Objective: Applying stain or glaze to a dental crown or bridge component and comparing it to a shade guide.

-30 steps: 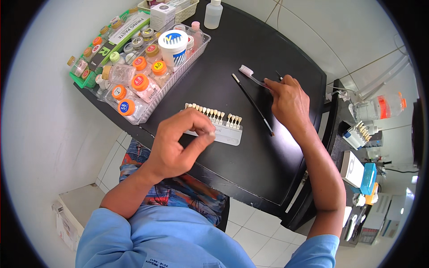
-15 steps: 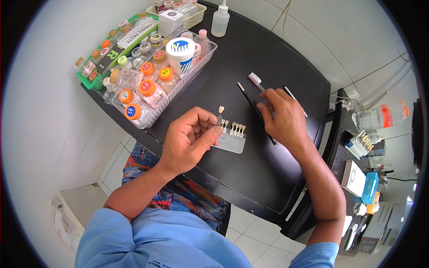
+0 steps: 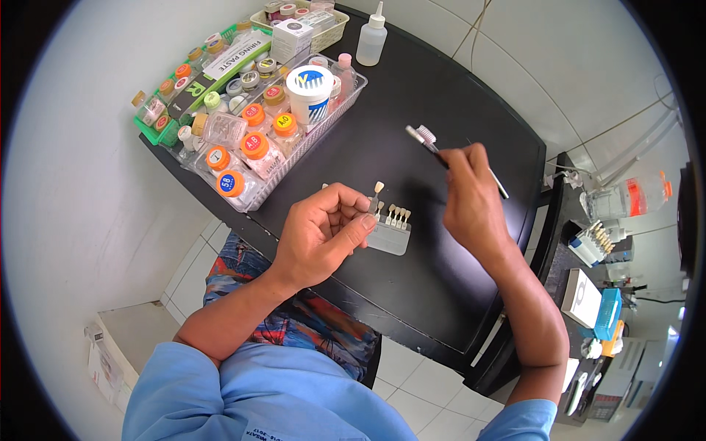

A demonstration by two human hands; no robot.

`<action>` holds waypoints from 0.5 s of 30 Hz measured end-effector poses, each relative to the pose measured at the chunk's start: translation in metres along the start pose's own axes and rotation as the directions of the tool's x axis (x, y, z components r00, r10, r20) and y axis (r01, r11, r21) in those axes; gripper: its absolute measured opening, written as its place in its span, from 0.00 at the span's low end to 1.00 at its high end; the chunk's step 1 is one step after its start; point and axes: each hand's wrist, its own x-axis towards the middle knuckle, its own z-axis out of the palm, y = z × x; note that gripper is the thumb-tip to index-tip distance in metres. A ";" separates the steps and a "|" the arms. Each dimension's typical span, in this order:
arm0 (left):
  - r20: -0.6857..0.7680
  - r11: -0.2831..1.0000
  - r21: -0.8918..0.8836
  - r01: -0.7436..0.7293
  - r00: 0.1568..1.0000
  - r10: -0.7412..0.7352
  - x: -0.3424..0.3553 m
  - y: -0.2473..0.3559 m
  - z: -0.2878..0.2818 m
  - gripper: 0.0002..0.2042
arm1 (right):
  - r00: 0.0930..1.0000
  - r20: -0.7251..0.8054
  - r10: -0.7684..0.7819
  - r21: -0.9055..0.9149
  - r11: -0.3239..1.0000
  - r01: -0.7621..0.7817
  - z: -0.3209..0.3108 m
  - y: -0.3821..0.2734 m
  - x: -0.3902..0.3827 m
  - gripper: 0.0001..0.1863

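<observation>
My left hand (image 3: pixel 323 231) pinches a tooth shade tab (image 3: pixel 378 189) between thumb and fingertips, its tooth-coloured end pointing up. Just behind and below those fingers lies the pale shade guide holder (image 3: pixel 390 239) with several more tabs in its slots, partly covered by my hand. Over on the right side of the table, my right hand (image 3: pixel 471 195) is closed round a slim black stick with a pale tip (image 3: pixel 421 137); its other end is hidden by the hand. A toothbrush (image 3: pixel 426 133) shows its bristles close beside that tip. Another thin stick (image 3: pixel 500 184) rests beyond my right fingers.
A basket (image 3: pixel 312 136) of jars with coloured lids fills the table's left side, with a green basket (image 3: pixel 151 136) behind. A squeeze bottle (image 3: pixel 372 40) stands at the far edge. On the right side bench are a plastic bottle (image 3: pixel 632 195), another shade guide (image 3: pixel 594 244) and boxes.
My right hand has taken hold of the black stick and its pale tip has shifted right, near the toothbrush head. My left hand keeps its shade tab, slightly further right in view.
</observation>
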 end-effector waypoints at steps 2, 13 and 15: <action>0.019 1.000 0.008 -0.018 1.000 0.018 0.000 -0.001 0.000 0.07 | 0.977 -0.141 -0.160 0.143 0.973 0.180 -0.019 -0.008 0.004 0.18; 0.092 0.994 0.105 -0.043 0.995 0.033 -0.001 0.004 0.003 0.06 | 0.870 -0.138 -0.473 0.345 0.801 0.490 -0.011 -0.025 -0.005 0.23; 0.088 0.993 0.100 -0.055 0.995 0.047 -0.001 0.004 0.004 0.06 | 0.867 -0.125 -0.482 0.339 0.800 0.494 -0.010 -0.023 -0.005 0.22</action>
